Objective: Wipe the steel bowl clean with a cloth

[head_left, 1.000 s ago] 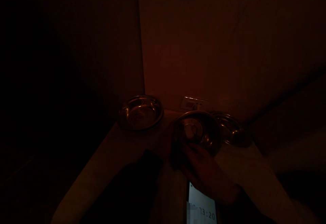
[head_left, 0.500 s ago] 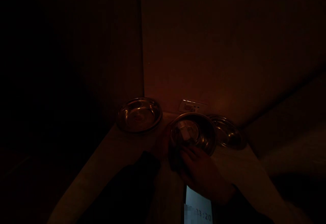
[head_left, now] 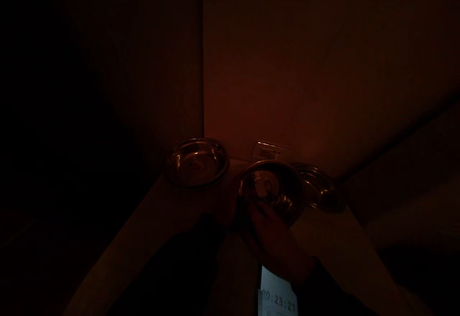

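The scene is very dark. A steel bowl (head_left: 269, 189) is tilted toward me over a pale counter (head_left: 172, 220). My right hand (head_left: 275, 242) grips its near rim from below. At the bowl's left side is my left hand (head_left: 230, 203), coming out of a dark sleeve; its fingers are lost in the dark. Something small and pale lies inside the bowl, and I cannot make out what it is.
A second steel bowl (head_left: 197, 162) sits in the counter's back left corner, a third steel bowl (head_left: 318, 187) behind right of the held one. A wall socket (head_left: 268, 151) is on the wall behind. A lit screen (head_left: 277, 296) showing a time is by my right wrist.
The held bowl and both hands have drifted slightly left and toward me. The screen's reading has gone up by one second. The other two bowls have not moved.
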{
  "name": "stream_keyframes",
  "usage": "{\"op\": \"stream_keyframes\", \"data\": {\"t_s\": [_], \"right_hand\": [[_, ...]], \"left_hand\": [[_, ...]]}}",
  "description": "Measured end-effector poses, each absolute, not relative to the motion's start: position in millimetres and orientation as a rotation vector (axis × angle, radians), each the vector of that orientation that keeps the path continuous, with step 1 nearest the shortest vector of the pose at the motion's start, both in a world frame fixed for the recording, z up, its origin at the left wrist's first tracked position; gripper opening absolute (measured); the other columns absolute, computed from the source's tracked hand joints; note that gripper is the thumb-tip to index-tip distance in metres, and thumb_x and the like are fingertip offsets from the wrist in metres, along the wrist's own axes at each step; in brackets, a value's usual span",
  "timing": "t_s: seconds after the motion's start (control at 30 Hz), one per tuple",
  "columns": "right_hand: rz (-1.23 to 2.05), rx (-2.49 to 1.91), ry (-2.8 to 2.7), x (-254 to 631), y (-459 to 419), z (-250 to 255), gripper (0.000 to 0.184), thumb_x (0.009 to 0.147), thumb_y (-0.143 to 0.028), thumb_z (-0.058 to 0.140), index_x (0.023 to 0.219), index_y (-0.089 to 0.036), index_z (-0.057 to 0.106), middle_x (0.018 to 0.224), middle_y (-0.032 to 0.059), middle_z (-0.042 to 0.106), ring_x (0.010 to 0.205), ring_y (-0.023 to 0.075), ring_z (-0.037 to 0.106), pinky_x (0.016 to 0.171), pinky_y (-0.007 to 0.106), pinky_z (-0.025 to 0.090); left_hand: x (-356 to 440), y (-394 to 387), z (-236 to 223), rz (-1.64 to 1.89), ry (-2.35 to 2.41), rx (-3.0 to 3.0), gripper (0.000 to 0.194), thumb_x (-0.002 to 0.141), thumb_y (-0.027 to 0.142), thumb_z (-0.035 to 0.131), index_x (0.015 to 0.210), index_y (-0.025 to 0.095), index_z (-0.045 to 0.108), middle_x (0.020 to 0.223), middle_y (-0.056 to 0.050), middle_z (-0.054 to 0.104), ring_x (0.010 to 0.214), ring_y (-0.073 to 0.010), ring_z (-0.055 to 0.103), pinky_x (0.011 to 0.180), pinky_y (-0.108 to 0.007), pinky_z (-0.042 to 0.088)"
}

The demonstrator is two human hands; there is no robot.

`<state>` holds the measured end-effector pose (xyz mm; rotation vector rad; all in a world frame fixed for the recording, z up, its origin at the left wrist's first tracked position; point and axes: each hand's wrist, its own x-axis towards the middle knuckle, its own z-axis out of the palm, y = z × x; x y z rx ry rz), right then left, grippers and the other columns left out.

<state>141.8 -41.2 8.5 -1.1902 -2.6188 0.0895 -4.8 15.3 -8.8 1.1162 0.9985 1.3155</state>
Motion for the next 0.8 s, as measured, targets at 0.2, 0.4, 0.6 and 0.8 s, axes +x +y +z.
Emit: {"op": "stream_keyframes", "data": {"t_s": [0.2, 0.4, 0.6, 0.8], "right_hand": [[0.124, -1.179, -2.584, 136.3, -38.4, 12.2, 0.043, 0.091, -0.023, 0.049, 0.131, -0.007, 0.044, 0.133, 0.0179, 0.053, 0.123, 0.0308, 0.044, 0.102, 0.046, 0.045], [0.150, -1.224, -2.664, 150.8, -40.9, 20.1, 0.035, 0.089, -0.024, 0.053, 0.121, -0.011, 0.052, 0.120, 0.0147, 0.062, 0.108, 0.0305, 0.054, 0.092, 0.049, 0.050], [0.105, -1.206, -2.669, 153.6, -41.5, 13.3, 0.044, 0.090, -0.023, 0.051, 0.131, -0.006, 0.044, 0.128, 0.0195, 0.057, 0.116, 0.0339, 0.050, 0.096, 0.052, 0.048], [0.157, -1.183, -2.554, 132.2, -33.4, 11.2, 0.046, 0.092, -0.022, 0.048, 0.134, -0.005, 0.039, 0.134, 0.0212, 0.052, 0.124, 0.0315, 0.045, 0.101, 0.048, 0.046]], "left_hand": [[-5.3, 12.8, -3.2, 1.299, 1.047, 1.154, 0.044, 0.093, 0.044, 0.035, 0.109, 0.018, 0.066, 0.111, -0.005, 0.071, 0.108, -0.0203, 0.063, 0.103, -0.034, 0.042], [-3.3, 11.3, -3.0, 1.341, 1.044, 1.132, 0.046, 0.094, 0.044, 0.033, 0.117, 0.018, 0.062, 0.119, -0.004, 0.068, 0.115, -0.0212, 0.059, 0.106, -0.035, 0.039], [-3.8, 13.8, -6.3, 1.355, 1.101, 1.154, 0.045, 0.093, 0.043, 0.034, 0.115, 0.016, 0.063, 0.121, -0.007, 0.067, 0.120, -0.0234, 0.055, 0.111, -0.040, 0.032], [-5.8, 14.5, -1.0, 1.302, 1.139, 1.157, 0.042, 0.092, 0.040, 0.036, 0.111, 0.017, 0.066, 0.112, -0.007, 0.071, 0.110, -0.0229, 0.062, 0.105, -0.039, 0.041]]}}
